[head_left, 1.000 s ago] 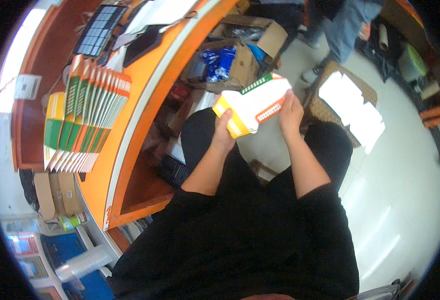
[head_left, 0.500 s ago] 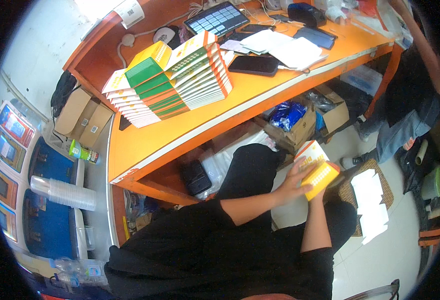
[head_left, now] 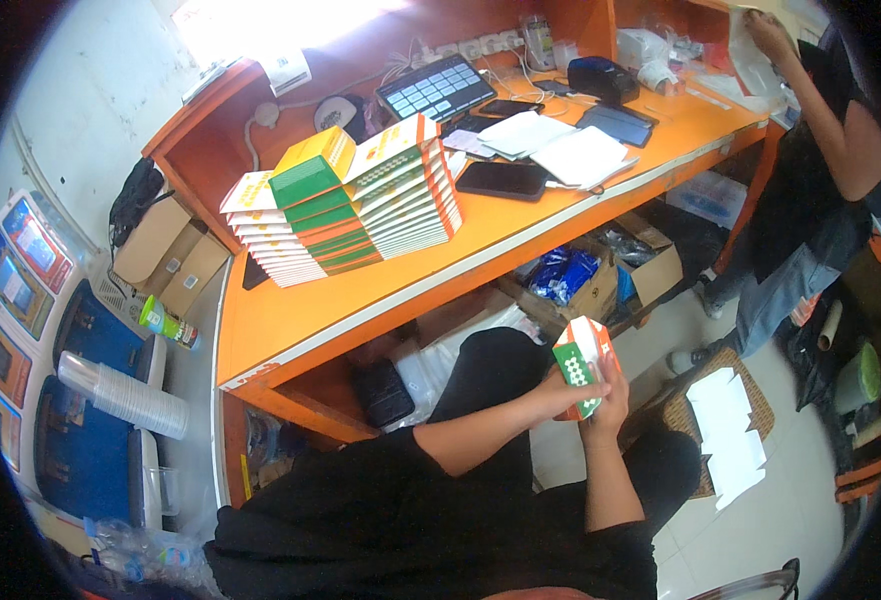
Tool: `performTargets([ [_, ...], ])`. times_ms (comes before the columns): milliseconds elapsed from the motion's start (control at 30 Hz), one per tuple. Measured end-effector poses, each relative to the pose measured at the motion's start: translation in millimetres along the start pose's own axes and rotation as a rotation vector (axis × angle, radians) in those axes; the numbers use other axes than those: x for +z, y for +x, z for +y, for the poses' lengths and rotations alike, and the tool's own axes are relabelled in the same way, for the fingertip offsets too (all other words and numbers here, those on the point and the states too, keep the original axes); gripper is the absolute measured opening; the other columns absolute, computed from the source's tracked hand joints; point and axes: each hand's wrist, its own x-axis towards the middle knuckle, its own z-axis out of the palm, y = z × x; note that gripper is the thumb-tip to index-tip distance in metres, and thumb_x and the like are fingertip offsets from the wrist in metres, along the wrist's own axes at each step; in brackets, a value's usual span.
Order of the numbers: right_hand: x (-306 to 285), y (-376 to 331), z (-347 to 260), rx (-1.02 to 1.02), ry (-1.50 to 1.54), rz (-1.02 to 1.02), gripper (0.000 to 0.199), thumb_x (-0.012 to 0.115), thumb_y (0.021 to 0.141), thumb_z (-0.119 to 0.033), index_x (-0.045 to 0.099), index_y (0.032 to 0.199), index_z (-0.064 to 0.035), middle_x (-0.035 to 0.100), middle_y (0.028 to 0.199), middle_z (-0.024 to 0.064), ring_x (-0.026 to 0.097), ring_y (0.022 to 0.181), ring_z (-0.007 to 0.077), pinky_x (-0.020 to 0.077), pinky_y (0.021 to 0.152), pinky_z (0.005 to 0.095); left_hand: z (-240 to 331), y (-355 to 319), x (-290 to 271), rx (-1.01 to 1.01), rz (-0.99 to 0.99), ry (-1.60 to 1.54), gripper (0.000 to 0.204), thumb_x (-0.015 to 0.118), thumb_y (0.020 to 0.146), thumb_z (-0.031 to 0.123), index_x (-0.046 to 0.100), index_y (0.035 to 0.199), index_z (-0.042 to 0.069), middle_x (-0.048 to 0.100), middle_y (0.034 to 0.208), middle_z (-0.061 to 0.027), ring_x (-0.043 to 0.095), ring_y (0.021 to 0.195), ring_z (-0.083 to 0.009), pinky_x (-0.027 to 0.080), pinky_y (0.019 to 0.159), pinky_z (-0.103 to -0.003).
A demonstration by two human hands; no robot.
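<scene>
Above my lap I hold a small carton point(head_left: 574, 368) of white, green and orange card, tilted with its green patterned side showing. My left hand point(head_left: 558, 394) is closed on its lower left part. From the right and below, my right hand point(head_left: 609, 398) wraps the same carton, its fingers partly hidden behind it. A stack of similar cartons point(head_left: 325, 227), with yellow, green and white faces, stands on the orange desk point(head_left: 295, 312) to my left. Flat white cut-out card sheets point(head_left: 724, 432) lie on a woven stool point(head_left: 673, 408) by my right knee.
On the desk are a tablet-like screen point(head_left: 435, 94), a phone point(head_left: 501, 180) and white papers point(head_left: 580, 150). Open cardboard boxes point(head_left: 655, 268) sit beneath it. Stacked clear cups point(head_left: 125, 396) are at far left. Another person point(head_left: 810, 190) in black stands at the right, arm raised.
The carton has turned in my hands, from its yellow side to its green and white sides. My hands stay together around it. The other person has raised an arm holding something pale.
</scene>
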Motion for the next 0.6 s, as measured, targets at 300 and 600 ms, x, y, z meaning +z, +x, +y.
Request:
performTargets([
  [300,-21.1,-8.2,-20.3,-0.53,-0.179,0.145,0.106,0.068,0.075,-0.009,-0.007,0.149,0.0014,0.018,0.15,0.0312,0.024,0.139,0.0402,0.0133,0.115,0.0452,79.0,-50.6,-24.7,0.706,0.548,0.77,0.063,0.074,0.072,0.027,0.054,0.127,0.004,0.042,0.136,-0.0219,0.042,0.124,-0.038,0.03,0.105,-0.048],
  [600,-36.3,2.2,-38.5,-0.373,-0.121,0.229,0.087,0.058,0.077,0.004,0.011,0.15,-0.0025,0.017,0.153,0.0264,0.026,0.14,0.0408,0.0189,0.114,0.0478,303.6,-116.5,-192.6,0.421,1.646,1.666,0.057,0.066,0.077,0.044,0.06,0.121,0.007,0.044,0.136,-0.0148,0.04,0.122,-0.0411,0.039,0.095,-0.054],
])
